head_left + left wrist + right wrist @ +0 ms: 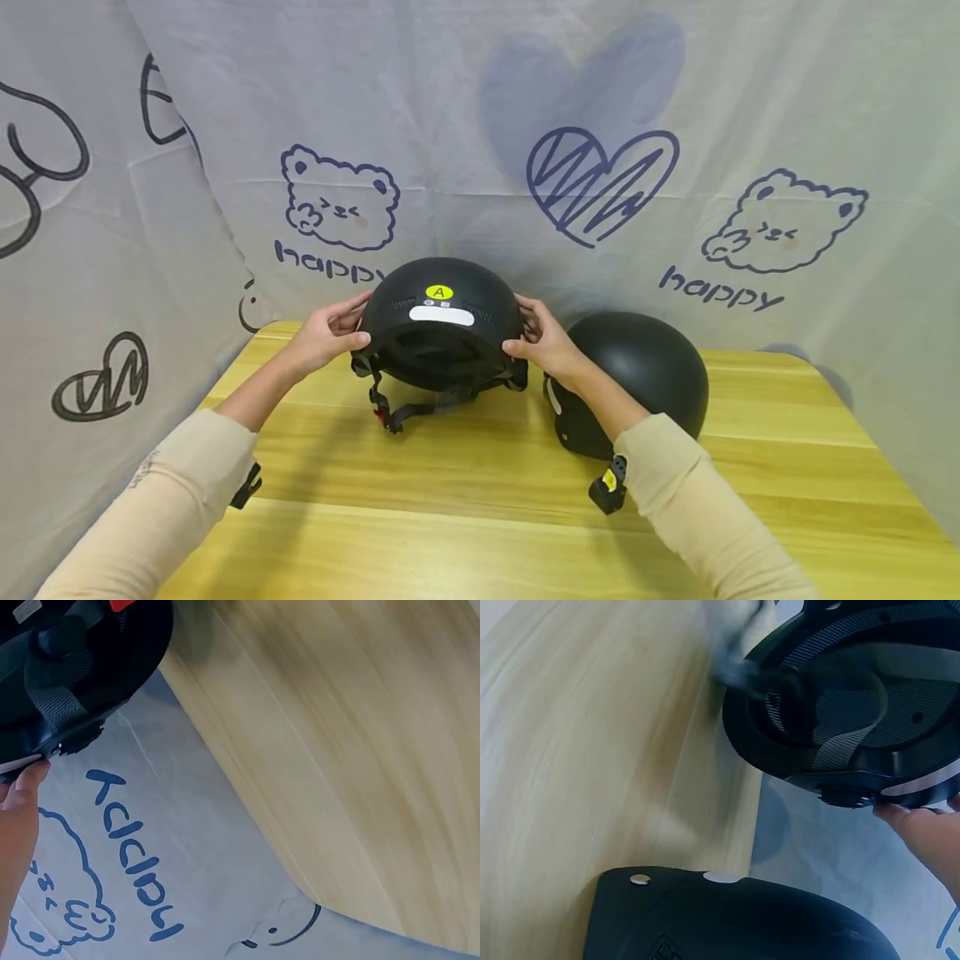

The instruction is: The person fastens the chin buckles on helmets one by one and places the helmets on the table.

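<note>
Yellow-labelled helmet partly hides the fingers, its strap apparently blurred.

The left helmet is showing black, with a yellow oval sticker, a white strip and a red buckle; the right helmet is showing black too. The table is displaying yellow wood grain, blue hearts and bears are patterning the pale cloth, and 2 sleeves are showing beige.

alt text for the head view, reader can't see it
A person's left hand and right hand hold a black helmet by its sides, a yellow sticker marked A facing the camera. A second black helmet rests on the wooden table, partly behind the right forearm, before a pale printed backdrop.
</note>
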Demonstrator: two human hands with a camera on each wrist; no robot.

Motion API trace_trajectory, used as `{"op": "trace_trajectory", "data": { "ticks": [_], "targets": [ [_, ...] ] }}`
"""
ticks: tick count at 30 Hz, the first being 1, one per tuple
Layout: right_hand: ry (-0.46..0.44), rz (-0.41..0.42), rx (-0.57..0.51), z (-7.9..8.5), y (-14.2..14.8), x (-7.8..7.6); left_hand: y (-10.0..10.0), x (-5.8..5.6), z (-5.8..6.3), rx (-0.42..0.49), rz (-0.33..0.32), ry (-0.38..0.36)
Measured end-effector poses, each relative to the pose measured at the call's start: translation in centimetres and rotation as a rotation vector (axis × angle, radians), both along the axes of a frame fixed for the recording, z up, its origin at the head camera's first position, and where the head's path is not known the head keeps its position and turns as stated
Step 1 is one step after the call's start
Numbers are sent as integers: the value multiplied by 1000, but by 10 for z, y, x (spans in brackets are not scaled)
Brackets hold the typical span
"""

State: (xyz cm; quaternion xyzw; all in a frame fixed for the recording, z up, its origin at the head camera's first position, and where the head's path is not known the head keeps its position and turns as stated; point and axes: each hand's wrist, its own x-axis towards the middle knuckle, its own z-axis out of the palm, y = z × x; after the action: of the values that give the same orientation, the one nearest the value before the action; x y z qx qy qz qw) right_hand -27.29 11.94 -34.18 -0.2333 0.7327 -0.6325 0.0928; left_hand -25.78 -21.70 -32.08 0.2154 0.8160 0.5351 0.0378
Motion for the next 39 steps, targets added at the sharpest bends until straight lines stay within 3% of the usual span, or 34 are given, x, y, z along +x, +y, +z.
{"op": "trace_trajectory", "data": {
  "ticks": [10,19,26,39],
  "targets": [
    [70,38,77,-8,0,1,-9,5,-15,-41,-64,31],
    [135,54,97,-19,0,8,-11,15,-26,-119,-16,90],
    [185,57,69,-30,-1,15,-11,26,-39,-105,-8,91],
    [291,43,61,-52,-5,36,-12,48,-63,-191,-13,225]
  ]
}}
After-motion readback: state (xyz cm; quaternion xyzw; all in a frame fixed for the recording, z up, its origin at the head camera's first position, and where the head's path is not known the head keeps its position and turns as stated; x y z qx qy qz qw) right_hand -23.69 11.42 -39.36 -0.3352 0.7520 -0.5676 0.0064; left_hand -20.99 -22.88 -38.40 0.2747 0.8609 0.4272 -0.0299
